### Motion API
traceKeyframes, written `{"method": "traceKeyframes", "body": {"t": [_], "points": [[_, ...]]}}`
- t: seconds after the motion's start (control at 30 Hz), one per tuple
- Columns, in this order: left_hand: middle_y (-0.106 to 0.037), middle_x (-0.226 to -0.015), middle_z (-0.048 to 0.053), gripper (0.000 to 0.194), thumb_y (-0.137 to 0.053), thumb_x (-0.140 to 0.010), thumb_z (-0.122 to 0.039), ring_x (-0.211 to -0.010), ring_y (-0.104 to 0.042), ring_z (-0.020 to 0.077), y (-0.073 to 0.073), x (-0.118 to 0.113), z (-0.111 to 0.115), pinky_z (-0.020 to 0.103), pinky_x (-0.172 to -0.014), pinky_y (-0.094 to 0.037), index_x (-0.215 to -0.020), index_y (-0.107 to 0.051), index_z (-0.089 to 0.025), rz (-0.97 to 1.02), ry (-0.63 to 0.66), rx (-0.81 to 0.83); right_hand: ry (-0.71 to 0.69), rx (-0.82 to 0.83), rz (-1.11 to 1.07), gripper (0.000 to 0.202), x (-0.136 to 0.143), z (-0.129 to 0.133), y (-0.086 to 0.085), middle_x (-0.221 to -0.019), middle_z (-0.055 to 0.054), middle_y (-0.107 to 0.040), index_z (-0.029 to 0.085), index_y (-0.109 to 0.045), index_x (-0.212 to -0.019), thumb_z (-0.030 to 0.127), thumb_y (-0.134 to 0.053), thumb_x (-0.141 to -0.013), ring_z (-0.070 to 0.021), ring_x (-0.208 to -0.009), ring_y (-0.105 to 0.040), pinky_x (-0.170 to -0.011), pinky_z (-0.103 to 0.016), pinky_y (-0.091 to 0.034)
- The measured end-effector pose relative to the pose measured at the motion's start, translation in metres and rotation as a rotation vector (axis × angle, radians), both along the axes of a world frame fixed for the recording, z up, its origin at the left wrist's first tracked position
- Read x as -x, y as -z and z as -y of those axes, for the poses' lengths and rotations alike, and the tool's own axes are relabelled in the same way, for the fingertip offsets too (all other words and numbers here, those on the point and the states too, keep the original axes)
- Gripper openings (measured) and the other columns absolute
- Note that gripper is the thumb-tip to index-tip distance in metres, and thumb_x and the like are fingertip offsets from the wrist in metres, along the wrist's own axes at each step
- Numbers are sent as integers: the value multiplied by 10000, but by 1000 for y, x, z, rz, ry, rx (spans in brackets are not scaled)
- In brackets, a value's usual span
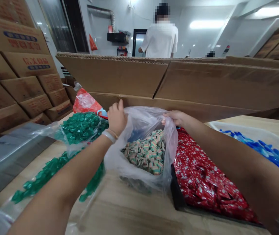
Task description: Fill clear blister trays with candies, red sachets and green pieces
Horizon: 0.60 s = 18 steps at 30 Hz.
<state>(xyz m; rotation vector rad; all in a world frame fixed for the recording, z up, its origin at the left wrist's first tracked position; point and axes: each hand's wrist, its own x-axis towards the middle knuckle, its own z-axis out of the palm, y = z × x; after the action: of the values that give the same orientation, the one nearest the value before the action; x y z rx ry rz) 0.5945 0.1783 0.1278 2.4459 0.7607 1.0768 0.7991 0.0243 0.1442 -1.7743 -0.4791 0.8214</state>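
A clear plastic bag (116, 163) stands on the table with its mouth spread, and many small striped green, cream and pink packets (146, 151) fill its lower part. My right hand (175, 118) pinches the bag's rim at the far right. At the far left of the rim is my left hand (117, 119), its fingers curled in against the plastic; the fingertips are partly hidden. Left of the bag lie green wrapped pieces (84, 125), some in another clear bag. Close on the right, a black tray (178, 199) holds red shiny wrapped pieces (200, 173).
A long cardboard flap (120, 73) rises behind the bag. A red printed bag (87, 101) lies at the back left. A white tray (224, 125) of blue pieces (264, 150) is at right. Stacked cartons (26, 65) stand left; a person in white (161, 39) is beyond.
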Motion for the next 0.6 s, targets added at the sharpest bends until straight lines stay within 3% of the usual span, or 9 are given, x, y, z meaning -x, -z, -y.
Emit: {"method": "traceKeyframes", "body": {"t": [0.07,0.1,0.17,0.27,0.33,0.43,0.53,0.6], "points": [[-287,-1371,166,741,-603,-675,-397,-1261,-207,365,12,1,25,517,-991,-190,-1315,-305,-172,-135,-38,-219,-24,10,-103,177,0,2,-5,-477,17,-492,152,-531,-722,162,-410,-851,-84,-398,-479,-487,-232,-482],[-269,-1380,174,791,-619,-655,-424,-1264,-187,383,17,0,32,534,-986,-182,-1325,-282,-174,-210,1,-195,-72,-2,-130,200,1,2,-8,-468,22,-483,148,-540,-726,191,-399,-861,-72,-370,-444,-453,-209,-460],[-384,-1297,214,734,-625,-654,-407,-1210,-280,406,22,-4,33,536,-956,-226,-1277,-365,-118,-343,148,17,-213,1,-148,253,0,2,-13,-467,18,-488,134,-554,-715,245,-388,-871,-61,-342,-394,-401,-188,-419],[-614,-964,187,415,-562,-719,-344,-984,-515,337,14,-7,6,431,-873,-363,-995,-591,-36,-448,401,327,-343,85,-94,242,-5,0,-18,-510,-6,-539,126,-561,-705,268,-431,-852,-77,-382,-435,-434,-212,-442],[-650,-839,123,352,-517,-752,-371,-841,-581,252,4,-5,-15,334,-770,-438,-888,-630,-67,-454,517,417,-284,130,80,165,-8,0,-20,-550,-15,-572,135,-571,-739,271,-511,-809,-98,-436,-484,-504,-250,-479],[-660,-831,84,348,-480,-781,-375,-707,-600,166,-9,0,-32,264,-643,-470,-948,-608,-98,-419,661,615,-216,48,454,207,-5,0,-22,-803,-51,-647,160,-598,-895,264,-627,-719,-146,-686,-588,-722,-294,-497],[-662,-792,92,310,-525,-758,-311,-609,-591,141,-13,-2,-28,275,-608,-470,-942,-595,-71,-315,804,950,-433,-55,619,494,13,-3,-17,-1070,-18,-602,231,-567,-1067,278,-721,-599,-186,-989,-543,-902,-299,-417],[-660,-744,95,258,-551,-738,-276,-570,-587,151,-13,-7,-21,298,-591,-469,-877,-608,-66,-231,834,1094,-550,35,544,506,26,-4,-6,-993,-15,-632,210,-607,-1007,292,-755,-530,-214,-959,-560,-874,-318,-435]]}}
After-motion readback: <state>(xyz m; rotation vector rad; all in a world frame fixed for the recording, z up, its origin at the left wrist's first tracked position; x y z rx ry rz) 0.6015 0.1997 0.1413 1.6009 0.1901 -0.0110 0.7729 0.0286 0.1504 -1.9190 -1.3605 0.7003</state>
